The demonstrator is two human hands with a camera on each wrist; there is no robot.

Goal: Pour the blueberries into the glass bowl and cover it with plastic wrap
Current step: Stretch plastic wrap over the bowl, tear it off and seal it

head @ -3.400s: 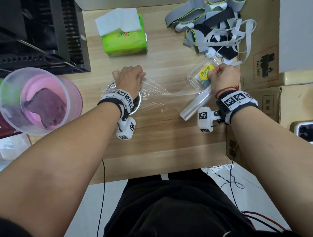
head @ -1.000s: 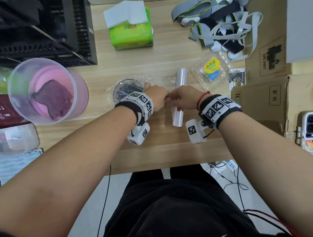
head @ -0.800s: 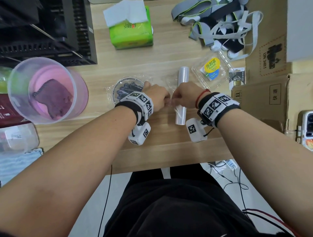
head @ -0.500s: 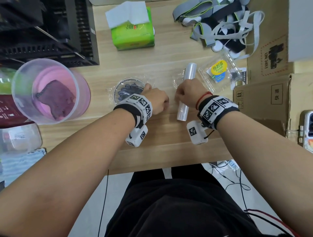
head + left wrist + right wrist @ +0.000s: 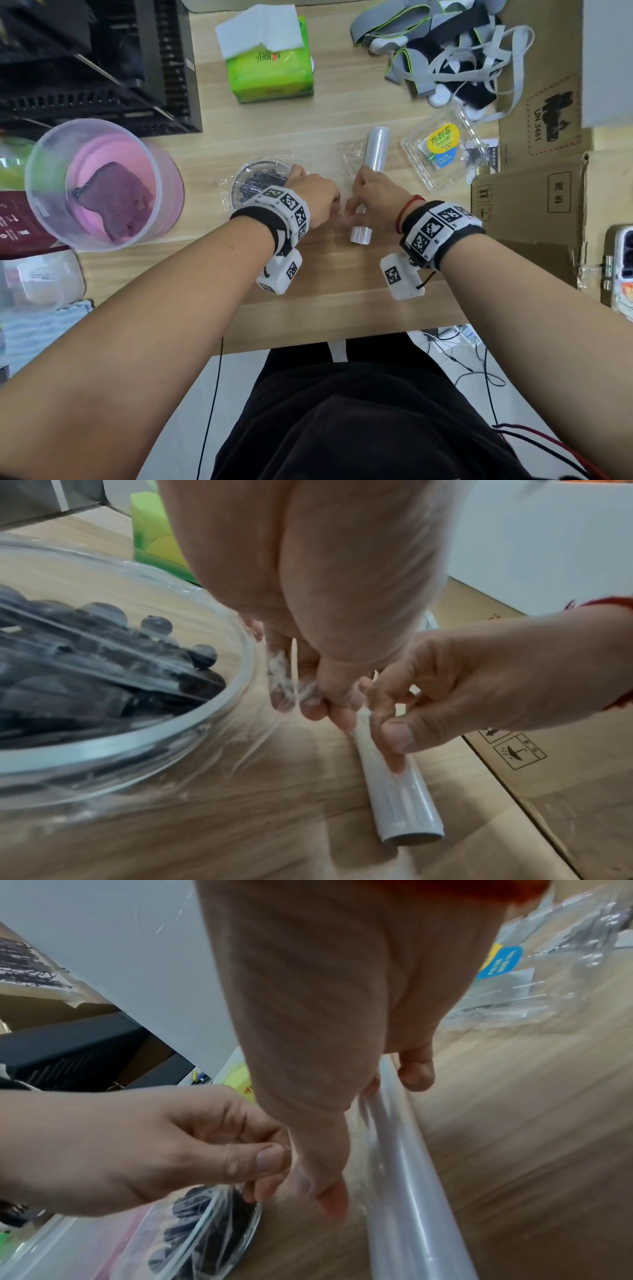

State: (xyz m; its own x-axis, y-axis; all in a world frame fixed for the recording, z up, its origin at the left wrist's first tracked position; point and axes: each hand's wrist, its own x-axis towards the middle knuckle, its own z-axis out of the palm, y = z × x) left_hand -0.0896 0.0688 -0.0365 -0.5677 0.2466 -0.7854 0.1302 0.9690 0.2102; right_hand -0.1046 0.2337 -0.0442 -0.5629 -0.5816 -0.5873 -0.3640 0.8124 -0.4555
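A glass bowl (image 5: pixel 239 178) of blueberries (image 5: pixel 103 674) sits mid-table with plastic wrap (image 5: pixel 246 739) stretched over it. Just right of the bowl, my left hand (image 5: pixel 330 202) pinches the loose film between thumb and fingers (image 5: pixel 308 699). My right hand (image 5: pixel 356 205) is close beside it, fingers curled round the plastic wrap roll (image 5: pixel 376 147), which lies on the table pointing away from me. The thumb (image 5: pixel 414 1074) is on the roll's right side. The empty clear blueberry box (image 5: pixel 442 150) lies right of the roll.
A pink plastic tub (image 5: pixel 102 185) stands left of the bowl, a black crate (image 5: pixel 102 68) behind it. A green tissue pack (image 5: pixel 270 65) and a pile of grey straps (image 5: pixel 445 51) lie at the back. Cardboard boxes (image 5: pixel 534 192) border the right side.
Earlier the film was stretched between the bowl and the roll held off to the right. Now the roll lies on the table and both hands meet at the film beside the bowl.
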